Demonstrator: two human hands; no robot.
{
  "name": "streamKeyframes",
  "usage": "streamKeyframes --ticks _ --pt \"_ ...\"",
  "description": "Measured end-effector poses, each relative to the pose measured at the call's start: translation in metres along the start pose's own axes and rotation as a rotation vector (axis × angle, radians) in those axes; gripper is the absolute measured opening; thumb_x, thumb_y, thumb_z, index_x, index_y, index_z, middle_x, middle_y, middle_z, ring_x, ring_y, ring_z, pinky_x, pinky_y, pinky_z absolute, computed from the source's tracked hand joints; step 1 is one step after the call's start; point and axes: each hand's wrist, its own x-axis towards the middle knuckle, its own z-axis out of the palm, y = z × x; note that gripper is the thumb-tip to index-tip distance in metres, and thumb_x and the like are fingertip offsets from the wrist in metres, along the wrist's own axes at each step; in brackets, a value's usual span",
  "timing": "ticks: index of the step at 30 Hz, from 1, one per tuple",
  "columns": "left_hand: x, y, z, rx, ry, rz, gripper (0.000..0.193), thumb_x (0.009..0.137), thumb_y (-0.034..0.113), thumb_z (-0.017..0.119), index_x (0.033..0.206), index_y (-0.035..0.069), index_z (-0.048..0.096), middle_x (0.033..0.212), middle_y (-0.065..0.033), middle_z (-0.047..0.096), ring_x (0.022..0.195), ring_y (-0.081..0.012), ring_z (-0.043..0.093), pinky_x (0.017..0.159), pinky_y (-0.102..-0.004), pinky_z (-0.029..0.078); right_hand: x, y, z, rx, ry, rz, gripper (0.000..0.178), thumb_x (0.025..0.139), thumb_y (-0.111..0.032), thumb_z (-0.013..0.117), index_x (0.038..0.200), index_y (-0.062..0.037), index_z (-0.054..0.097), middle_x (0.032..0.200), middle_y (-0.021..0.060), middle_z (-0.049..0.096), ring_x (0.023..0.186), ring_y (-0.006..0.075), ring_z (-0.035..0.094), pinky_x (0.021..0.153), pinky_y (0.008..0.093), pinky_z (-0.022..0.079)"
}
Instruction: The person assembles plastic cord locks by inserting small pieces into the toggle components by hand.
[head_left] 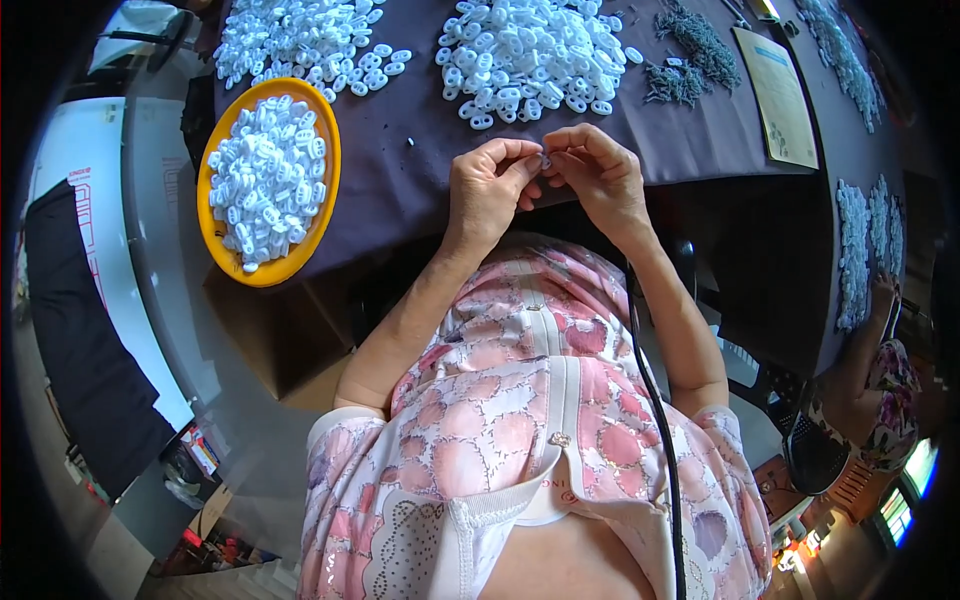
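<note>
My left hand (487, 190) and my right hand (603, 180) meet at the near edge of the dark-covered table. Their fingertips are pinched together around a small white plastic piece (545, 161), mostly hidden by the fingers. Just beyond the hands lies a big heap of white oval plastic pieces (535, 55), each with two holes. To the left, an orange oval bowl (331, 190) is filled with similar white pieces (268, 180). Another heap of white pieces (300, 40) spreads behind the bowl.
Grey screw-like bits (705, 50) lie in a pile at the far right, beside a tan paper sheet (778, 95). More piles of small pieces (853, 255) sit on the table's right side, where another person's arm (868, 320) reaches in. A black cable (650, 370) hangs down my front.
</note>
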Motion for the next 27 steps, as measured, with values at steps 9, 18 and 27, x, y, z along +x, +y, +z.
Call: streamKeyframes --ticks 9,18,27 --pt "-0.002 -0.003 0.001 0.087 0.008 0.075 0.007 0.083 0.006 0.061 0.087 0.001 0.064 0.068 -0.0004 0.062 0.053 -0.0036 0.053 0.045 -0.0170 0.043 0.007 -0.012 -0.009 -0.073 -0.115 0.015 0.014 0.079 0.007 0.056 0.091 0.0009 0.056 0.079 0.0038 0.062 0.071 0.0083 0.059 0.063 0.0219 0.049" --pt "-0.001 -0.007 0.005 -0.052 0.005 0.033 0.010 0.083 0.006 0.060 0.090 -0.001 0.062 0.071 -0.0026 0.062 0.057 -0.0062 0.057 0.050 -0.0193 0.049 0.005 -0.003 -0.006 -0.073 -0.074 -0.010 0.016 0.078 0.008 0.057 0.091 0.0000 0.054 0.079 0.0037 0.060 0.071 0.0081 0.058 0.063 0.0222 0.048" --pt "-0.002 -0.008 0.001 -0.094 -0.030 0.022 0.011 0.083 0.004 0.060 0.092 -0.002 0.061 0.075 -0.0047 0.063 0.061 -0.0089 0.060 0.054 -0.0218 0.053 0.003 -0.002 -0.007 -0.007 -0.082 -0.020 0.015 0.081 0.007 0.056 0.093 -0.0016 0.054 0.084 0.0013 0.058 0.074 0.0063 0.057 0.065 0.0198 0.048"
